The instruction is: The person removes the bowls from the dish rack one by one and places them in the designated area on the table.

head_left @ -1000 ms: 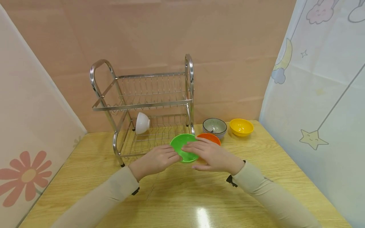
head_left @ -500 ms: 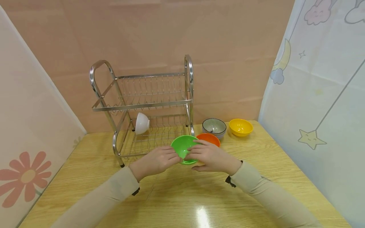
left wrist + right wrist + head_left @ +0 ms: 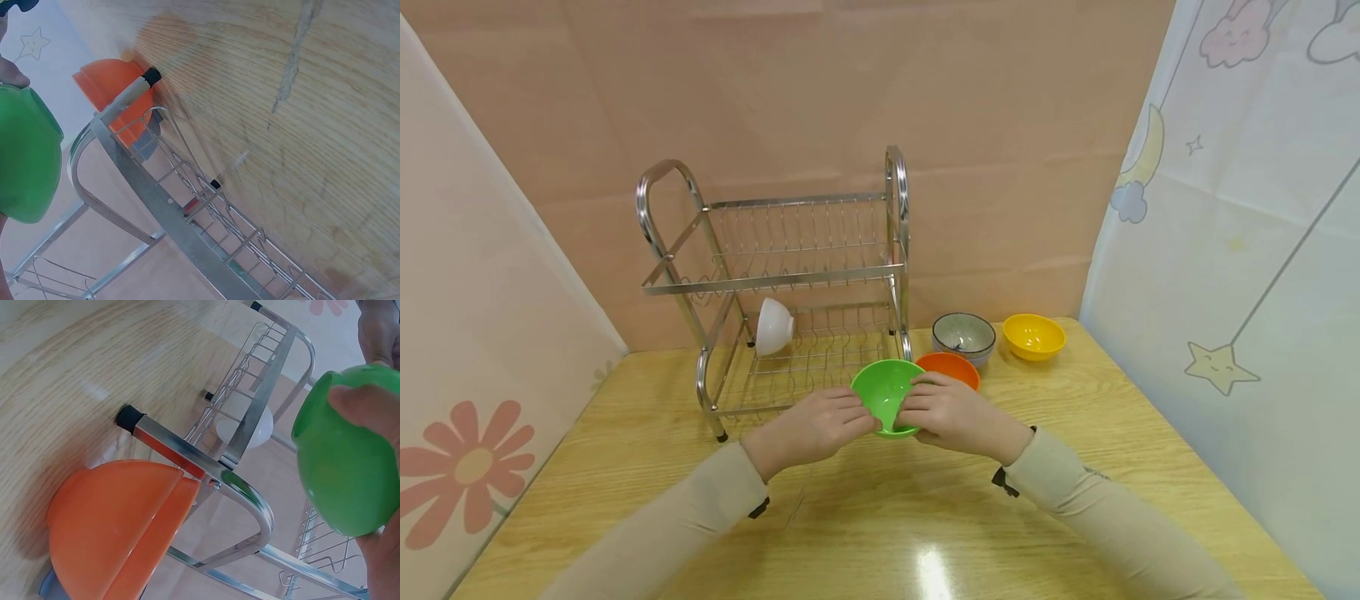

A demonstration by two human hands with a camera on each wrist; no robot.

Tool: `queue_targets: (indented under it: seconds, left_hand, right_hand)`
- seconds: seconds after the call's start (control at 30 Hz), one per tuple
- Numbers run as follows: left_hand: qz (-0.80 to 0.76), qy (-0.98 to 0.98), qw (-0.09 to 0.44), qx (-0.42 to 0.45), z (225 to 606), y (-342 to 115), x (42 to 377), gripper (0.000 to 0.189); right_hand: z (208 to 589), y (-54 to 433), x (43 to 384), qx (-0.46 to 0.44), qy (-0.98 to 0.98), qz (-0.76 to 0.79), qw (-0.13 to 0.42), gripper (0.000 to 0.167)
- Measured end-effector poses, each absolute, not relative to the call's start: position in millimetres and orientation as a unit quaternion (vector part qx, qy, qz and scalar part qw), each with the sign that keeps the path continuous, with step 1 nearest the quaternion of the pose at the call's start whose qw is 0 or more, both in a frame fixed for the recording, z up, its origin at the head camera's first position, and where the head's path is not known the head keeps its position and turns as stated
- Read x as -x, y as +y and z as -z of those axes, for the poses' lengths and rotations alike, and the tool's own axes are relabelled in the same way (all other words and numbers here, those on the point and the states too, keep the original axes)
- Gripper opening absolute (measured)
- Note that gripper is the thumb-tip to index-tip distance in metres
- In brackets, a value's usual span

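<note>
A green bowl is held up off the table between both hands, its inside facing the head camera. My left hand grips its left side, with fingers over the rim. On the right side, my right hand grips it with fingers curled over the rim into the bowl. The right wrist view shows the right thumb against the outside of the green bowl. Just behind, an orange bowl rests on the table, partly hidden by the right hand.
A two-tier metal dish rack stands behind the left hand. A white bowl sits tipped on its side in the lower tier. A grey bowl with a dark rim and a yellow bowl stand at the back right.
My right hand's fingers have gone from lying across the green bowl to curling over its right rim. The bowl has come slightly lower and nearer. My left hand has hardly moved.
</note>
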State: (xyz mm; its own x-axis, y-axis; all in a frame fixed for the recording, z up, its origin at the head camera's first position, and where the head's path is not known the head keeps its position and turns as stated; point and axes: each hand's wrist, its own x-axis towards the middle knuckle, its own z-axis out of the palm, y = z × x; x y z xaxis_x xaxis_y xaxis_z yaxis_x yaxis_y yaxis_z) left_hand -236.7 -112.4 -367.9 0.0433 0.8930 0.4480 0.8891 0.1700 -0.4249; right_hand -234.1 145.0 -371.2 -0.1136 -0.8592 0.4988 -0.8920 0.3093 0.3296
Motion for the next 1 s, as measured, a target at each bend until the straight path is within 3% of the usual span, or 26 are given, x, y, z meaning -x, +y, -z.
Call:
queue_targets:
  seconds: [0.4,0.63,0.8,0.9,1.0]
  left_hand:
    - [0.016,-0.697,0.315,0.644,366,-111,235,0.011]
    - [0.085,-0.737,0.239,0.627,357,-110,228,0.018]
    - [0.2,-0.772,0.219,0.562,337,-119,228,0.025]
    - [0.242,-0.804,0.211,0.501,324,-126,230,0.019]
    - [0.245,-0.853,0.153,0.435,318,-130,233,0.013]
  right_hand:
    - [372,146,233,-0.594,-0.736,-0.025,0.324,0.032]
    - [374,148,231,-0.591,-0.739,-0.03,0.321,0.03]
    - [374,149,230,-0.589,-0.741,-0.034,0.321,0.029]
    - [374,150,231,-0.587,-0.742,-0.035,0.321,0.03]
    - [375,151,232,-0.588,-0.74,-0.034,0.326,0.03]
